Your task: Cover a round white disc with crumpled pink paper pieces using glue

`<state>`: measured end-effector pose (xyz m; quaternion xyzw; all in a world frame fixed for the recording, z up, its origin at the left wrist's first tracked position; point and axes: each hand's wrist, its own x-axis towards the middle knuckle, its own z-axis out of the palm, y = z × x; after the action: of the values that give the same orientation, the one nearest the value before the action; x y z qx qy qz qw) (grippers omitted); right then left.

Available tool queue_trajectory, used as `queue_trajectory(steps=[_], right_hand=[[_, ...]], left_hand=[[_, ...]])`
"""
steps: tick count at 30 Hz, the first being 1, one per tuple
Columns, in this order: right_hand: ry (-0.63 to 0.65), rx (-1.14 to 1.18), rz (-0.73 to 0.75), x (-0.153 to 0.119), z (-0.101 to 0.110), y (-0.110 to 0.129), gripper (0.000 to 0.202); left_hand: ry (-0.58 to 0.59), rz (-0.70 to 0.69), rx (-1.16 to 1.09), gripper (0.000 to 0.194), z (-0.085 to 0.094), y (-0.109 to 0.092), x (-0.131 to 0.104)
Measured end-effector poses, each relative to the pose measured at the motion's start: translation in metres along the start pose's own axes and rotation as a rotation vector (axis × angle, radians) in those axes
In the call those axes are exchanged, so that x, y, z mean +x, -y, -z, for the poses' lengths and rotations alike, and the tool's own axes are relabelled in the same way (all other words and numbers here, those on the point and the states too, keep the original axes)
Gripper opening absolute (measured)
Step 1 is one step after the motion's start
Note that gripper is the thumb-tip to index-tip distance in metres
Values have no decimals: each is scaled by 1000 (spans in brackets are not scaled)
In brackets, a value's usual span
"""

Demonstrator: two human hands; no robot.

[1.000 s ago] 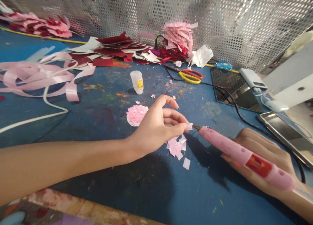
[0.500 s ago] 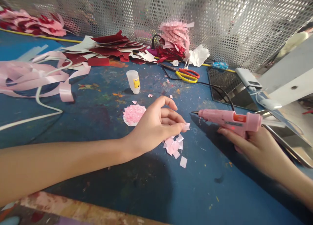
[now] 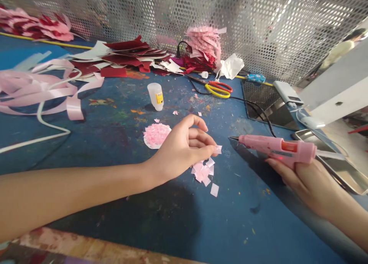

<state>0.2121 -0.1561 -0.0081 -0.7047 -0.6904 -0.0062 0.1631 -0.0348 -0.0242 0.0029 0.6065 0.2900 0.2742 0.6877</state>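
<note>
Between thumb and fingertips, my left hand (image 3: 184, 145) pinches a small pink ribbon square (image 3: 219, 150) above the table. My right hand (image 3: 309, 187) grips a pink hot glue gun (image 3: 276, 147), its dark nozzle pointing left, a short way from the square. Just below my left fingers lies a little heap of pink ribbon squares (image 3: 201, 171), with one loose square (image 3: 214, 189) in front. A white disc covered with pink ribbon pieces (image 3: 156, 134) sits behind my left wrist, partly hidden by it.
Behind the disc stands a small bottle (image 3: 155, 97) with a yellow label. Scissors (image 3: 217, 89) with red and yellow handles lie farther back. Pink ribbon (image 3: 71, 107) and red sheets (image 3: 126, 59) are at left. A dark tablet (image 3: 267, 103) and metal tray (image 3: 345, 172) lie right.
My right hand has drawn the glue gun slightly right and down, away from the pinched square. My left hand keeps its pinch nearly in place.
</note>
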Motion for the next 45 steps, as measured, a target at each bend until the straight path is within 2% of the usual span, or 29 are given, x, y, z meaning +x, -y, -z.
queue_trajectory(steps=[3,6,10,12,13,14,16,17,18,19,20,21,23,25,29,38,45], right_hand=[[71,146,-123,6,4,1,36],[37,269,-237,26,6,5,38],[-6,277,-210,56,-2,11,39],[-15,254,-175,63,-8,11,33],[-91,253,-174,63,-10,10,28],[-236,260,-176,61,-11,9,25],[-670,273,-124,52,-11,11,28],[-871,273,-47,47,-10,15,26],[-996,275,51,42,-8,21,22],[-1013,287,145,36,-8,29,18],[-924,288,200,32,-8,39,16],[-721,290,207,29,-9,49,16],[-437,280,226,27,-15,68,15],[-311,345,230,29,-22,81,13],[-297,406,198,36,-30,87,8],[-280,440,170,36,-26,84,5],[-241,502,119,36,-24,83,6]], left_hand=[[8,-9,-1,34,0,0,0],[11,-16,-3,34,-1,0,0],[-1,-14,1,34,0,-1,-1],[6,-15,1,34,0,-1,-1],[11,-16,-1,34,1,0,-1],[16,-16,-5,35,1,0,-1],[22,-15,-12,36,1,1,0],[24,-15,-15,37,1,1,0],[28,-16,-18,38,1,1,0],[34,-19,-20,39,1,1,1],[41,-22,-21,39,1,0,1],[48,-26,-21,40,1,0,1],[57,-36,-17,39,1,-1,1],[65,-43,-15,37,1,-1,0],[80,-29,-25,38,2,0,1],[67,2,2,39,0,0,3],[80,-39,43,32,-1,0,0]])
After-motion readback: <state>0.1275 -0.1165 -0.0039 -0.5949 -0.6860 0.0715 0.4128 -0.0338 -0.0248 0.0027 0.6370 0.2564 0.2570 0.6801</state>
